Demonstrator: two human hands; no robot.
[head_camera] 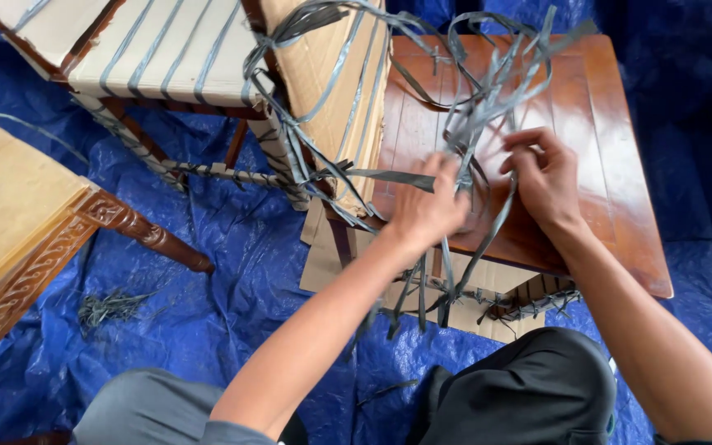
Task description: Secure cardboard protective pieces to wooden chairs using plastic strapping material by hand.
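Observation:
A tangle of grey plastic straps [471,99] loops over a glossy reddish-brown wooden seat [611,140]. My left hand [426,210] is closed on several straps near the seat's front left edge. My right hand [544,177] pinches a strap just to the right, above the seat. More straps hang down past the seat's front edge, between my hands and my knees.
A chair wrapped in cardboard and grey straps [175,49] stands at the upper left. A carved wooden furniture piece [35,222] sits at the left. Blue tarpaulin [232,272] covers the floor, with a clump of strap scraps [109,306] on it.

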